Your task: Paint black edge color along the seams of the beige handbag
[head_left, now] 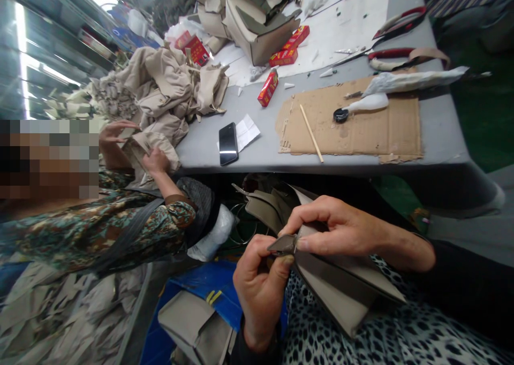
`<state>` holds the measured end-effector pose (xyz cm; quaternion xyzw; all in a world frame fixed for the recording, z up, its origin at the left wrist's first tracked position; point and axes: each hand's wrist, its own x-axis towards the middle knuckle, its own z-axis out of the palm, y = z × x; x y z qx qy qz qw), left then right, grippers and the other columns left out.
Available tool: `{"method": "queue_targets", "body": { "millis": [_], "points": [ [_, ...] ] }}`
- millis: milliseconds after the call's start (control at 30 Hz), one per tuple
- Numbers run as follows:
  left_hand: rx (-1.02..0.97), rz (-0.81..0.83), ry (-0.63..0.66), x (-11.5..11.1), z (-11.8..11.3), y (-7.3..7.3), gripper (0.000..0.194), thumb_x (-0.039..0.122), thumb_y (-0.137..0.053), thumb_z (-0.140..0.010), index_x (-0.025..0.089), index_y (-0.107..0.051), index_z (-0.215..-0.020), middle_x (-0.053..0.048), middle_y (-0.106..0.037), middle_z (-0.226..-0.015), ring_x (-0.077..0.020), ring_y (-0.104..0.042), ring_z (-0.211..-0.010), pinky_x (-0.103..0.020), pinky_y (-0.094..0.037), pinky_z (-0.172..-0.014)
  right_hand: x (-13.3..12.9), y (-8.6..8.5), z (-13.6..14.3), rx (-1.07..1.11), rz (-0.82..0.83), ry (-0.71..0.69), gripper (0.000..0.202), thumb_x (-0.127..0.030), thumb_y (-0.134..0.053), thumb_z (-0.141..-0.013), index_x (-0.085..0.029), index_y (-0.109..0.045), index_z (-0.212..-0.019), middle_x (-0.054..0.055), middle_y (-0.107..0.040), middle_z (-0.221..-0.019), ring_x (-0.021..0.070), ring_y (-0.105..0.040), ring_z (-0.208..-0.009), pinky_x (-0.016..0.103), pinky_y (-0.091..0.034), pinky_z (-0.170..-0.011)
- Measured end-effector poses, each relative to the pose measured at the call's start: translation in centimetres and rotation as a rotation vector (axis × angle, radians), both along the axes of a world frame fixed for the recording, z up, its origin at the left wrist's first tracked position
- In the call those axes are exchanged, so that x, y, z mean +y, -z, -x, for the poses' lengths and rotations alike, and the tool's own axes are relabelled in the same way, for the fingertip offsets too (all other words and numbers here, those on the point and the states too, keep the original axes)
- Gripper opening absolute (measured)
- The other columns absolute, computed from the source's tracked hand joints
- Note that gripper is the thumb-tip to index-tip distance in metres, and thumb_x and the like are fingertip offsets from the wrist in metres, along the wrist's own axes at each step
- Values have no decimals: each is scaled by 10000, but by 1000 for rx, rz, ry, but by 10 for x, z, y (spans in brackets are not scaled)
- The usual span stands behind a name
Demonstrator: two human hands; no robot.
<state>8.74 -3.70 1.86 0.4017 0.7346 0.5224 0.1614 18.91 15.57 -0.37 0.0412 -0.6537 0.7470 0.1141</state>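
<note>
On my lap rests a grey-beige bag [335, 290], a folded piece with stiff side panels. My left hand [261, 279] pinches a small pointed flap at its upper left end between thumb and fingers. Right beside it, my right hand [335, 226] closes thumb and forefinger on the same end, near a seam. The two hands almost touch. What lies between the fingertips is partly hidden. Behind the hands, more grey-beige bag pieces [267, 207] hang below the table's edge.
On the grey table [265, 151] lie a phone [228, 143], cardboard [361, 135] with a thin stick [311, 132] and a white bottle [369, 103], scissors [391, 57], red boxes [268, 86] and bags [257, 28]. A co-worker [132, 220] handles fabric at left. A blue bin [201, 279] holds another bag.
</note>
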Motion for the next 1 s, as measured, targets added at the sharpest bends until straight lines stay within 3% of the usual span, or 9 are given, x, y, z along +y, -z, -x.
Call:
{"method": "queue_targets", "body": {
  "millis": [1000],
  "points": [
    [-47, 1, -38, 3, -1, 0, 80, 176, -759, -863, 190, -688, -827, 4, -622, -799, -152, -554, -736, -236, -446, -669, 1, 3, 1, 16, -6, 4, 262, -310, -645, -899, -123, -751, -1049, -17, -597, -721, 93, -438, -596, 212, -310, -518]
  ]
}}
